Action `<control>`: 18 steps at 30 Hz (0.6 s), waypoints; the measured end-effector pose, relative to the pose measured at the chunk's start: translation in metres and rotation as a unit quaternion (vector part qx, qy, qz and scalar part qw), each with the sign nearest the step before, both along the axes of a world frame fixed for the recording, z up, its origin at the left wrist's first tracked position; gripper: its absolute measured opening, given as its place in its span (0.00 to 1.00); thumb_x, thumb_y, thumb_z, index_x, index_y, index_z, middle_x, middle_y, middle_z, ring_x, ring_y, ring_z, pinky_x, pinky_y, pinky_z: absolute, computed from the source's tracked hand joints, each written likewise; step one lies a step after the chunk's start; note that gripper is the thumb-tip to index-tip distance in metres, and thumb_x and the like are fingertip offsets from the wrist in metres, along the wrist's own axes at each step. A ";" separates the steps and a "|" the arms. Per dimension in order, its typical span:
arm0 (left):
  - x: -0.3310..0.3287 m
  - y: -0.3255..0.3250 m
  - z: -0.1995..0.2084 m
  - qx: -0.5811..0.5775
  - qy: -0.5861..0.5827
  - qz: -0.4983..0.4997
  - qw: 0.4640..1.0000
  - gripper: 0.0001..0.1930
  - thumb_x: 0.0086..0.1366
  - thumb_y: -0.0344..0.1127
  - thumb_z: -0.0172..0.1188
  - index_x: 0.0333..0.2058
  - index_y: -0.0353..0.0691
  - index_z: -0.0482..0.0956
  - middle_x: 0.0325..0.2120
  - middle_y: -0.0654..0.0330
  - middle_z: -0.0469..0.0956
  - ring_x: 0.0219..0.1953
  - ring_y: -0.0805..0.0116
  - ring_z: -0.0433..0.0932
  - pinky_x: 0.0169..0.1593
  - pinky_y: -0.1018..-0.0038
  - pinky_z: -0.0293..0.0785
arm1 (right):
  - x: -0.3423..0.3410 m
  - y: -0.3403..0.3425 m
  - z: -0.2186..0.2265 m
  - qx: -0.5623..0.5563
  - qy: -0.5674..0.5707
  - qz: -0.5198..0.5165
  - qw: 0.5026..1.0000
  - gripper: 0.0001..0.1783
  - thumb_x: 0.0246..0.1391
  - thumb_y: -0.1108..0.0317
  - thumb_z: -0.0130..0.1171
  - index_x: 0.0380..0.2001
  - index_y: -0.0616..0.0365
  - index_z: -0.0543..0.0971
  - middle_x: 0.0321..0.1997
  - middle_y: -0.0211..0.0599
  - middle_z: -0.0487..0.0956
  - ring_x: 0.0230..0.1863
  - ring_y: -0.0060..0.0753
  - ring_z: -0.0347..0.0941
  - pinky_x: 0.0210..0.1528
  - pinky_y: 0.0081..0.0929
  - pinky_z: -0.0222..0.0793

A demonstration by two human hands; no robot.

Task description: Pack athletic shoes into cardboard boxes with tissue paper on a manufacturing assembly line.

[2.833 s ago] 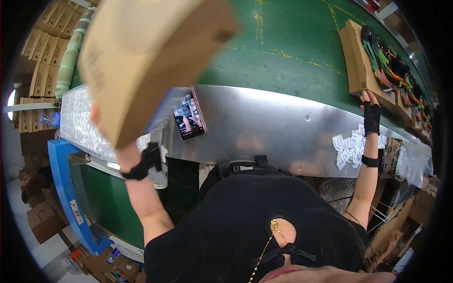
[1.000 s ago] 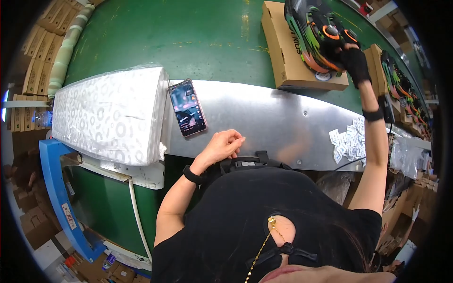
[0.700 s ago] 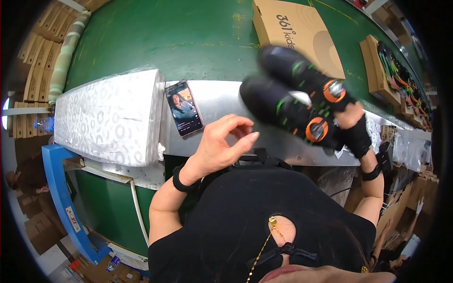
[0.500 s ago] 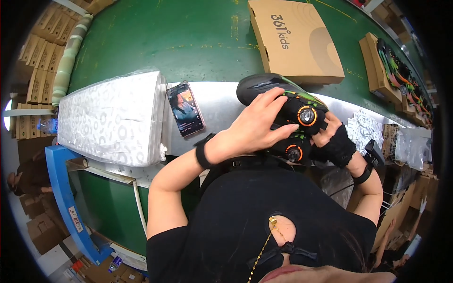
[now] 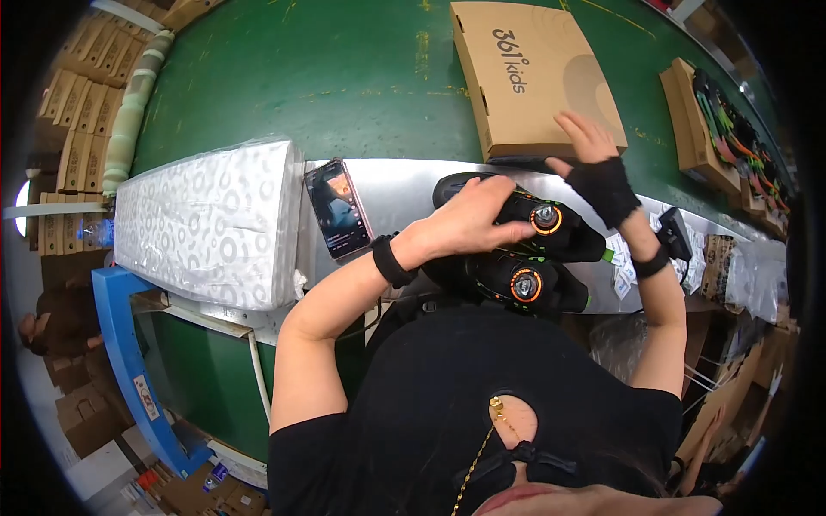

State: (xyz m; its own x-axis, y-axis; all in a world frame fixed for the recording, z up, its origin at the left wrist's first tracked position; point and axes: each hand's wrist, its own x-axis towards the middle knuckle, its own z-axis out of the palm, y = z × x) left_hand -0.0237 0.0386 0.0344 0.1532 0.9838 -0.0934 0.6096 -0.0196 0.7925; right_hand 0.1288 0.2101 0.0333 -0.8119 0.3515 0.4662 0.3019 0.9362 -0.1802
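Note:
Two black sneakers [image 5: 575, 242] with green trim and orange-ringed round dials lie side by side on the metal table edge in front of me. My left hand [image 5: 471, 215] rests over the far sneaker, thumb near its dial and fingers curled over its far side. My right hand [image 5: 595, 159], in a black fingerless glove, is raised off the sneakers at the near right corner of a brown shoebox [image 5: 533, 77]. Its fingers are spread, with nothing seen in them. The nearer sneaker [image 5: 561, 291] lies close to my body, untouched.
A phone [image 5: 337, 211] lies left of the sneakers, beside a plastic-wrapped stack of patterned paper [image 5: 206, 224]. Small white packets [image 5: 623, 282] lie to the right. An open carton [image 5: 699, 129] of colourful shoes stands at the far right. A blue frame [image 5: 129, 353] stands lower left.
My right hand has let go of the sneakers and moved up toward the shoebox, its fingers opening. The sneakers now lie lower and flatter, and my left hand has stayed on the far one.

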 end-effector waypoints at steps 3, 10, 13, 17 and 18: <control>-0.004 0.008 0.003 0.184 -0.063 0.250 0.948 0.28 0.57 0.46 0.55 0.47 0.27 0.63 0.43 0.41 0.68 0.48 0.52 0.68 0.51 0.68 0.62 | -0.011 0.011 -0.035 0.137 -0.106 -0.078 0.982 0.41 0.26 0.60 0.67 0.50 0.53 0.65 0.55 0.42 0.64 0.56 0.39 0.58 0.51 0.40 0.53; -0.026 0.047 -0.025 0.234 -0.159 0.354 0.892 0.41 0.61 0.55 0.43 0.53 0.17 0.44 0.53 0.29 0.49 0.58 0.39 0.50 0.59 0.65 0.49 | -0.010 0.022 -0.024 0.068 0.062 -0.019 0.996 0.38 0.29 0.63 0.66 0.49 0.58 0.67 0.53 0.43 0.67 0.54 0.43 0.63 0.49 0.39 0.57; -0.028 0.045 -0.027 0.201 -0.032 0.303 0.931 0.43 0.61 0.60 0.38 0.53 0.17 0.44 0.54 0.29 0.47 0.58 0.39 0.48 0.60 0.64 0.47 | 0.008 0.021 0.000 -0.211 0.301 -0.114 0.923 0.24 0.40 0.69 0.61 0.44 0.59 0.70 0.45 0.41 0.73 0.43 0.40 0.70 0.40 0.31 0.65; -0.050 0.029 -0.031 0.014 -0.092 0.370 0.925 0.34 0.62 0.49 0.41 0.57 0.29 0.45 0.26 0.37 0.73 0.34 0.40 0.72 0.42 0.59 0.66 | 0.078 0.075 -0.014 -0.392 0.489 -0.151 0.764 0.19 0.49 0.57 0.53 0.44 0.50 0.70 0.44 0.32 0.73 0.42 0.33 0.69 0.44 0.37 0.63; -0.056 0.024 -0.035 0.015 -0.092 0.375 0.922 0.34 0.62 0.49 0.41 0.57 0.29 0.45 0.26 0.37 0.73 0.34 0.40 0.72 0.42 0.59 0.66 | 0.072 0.059 -0.002 -0.591 0.571 -0.098 0.561 0.20 0.50 0.51 0.50 0.45 0.47 0.69 0.45 0.30 0.72 0.44 0.32 0.69 0.46 0.40 0.61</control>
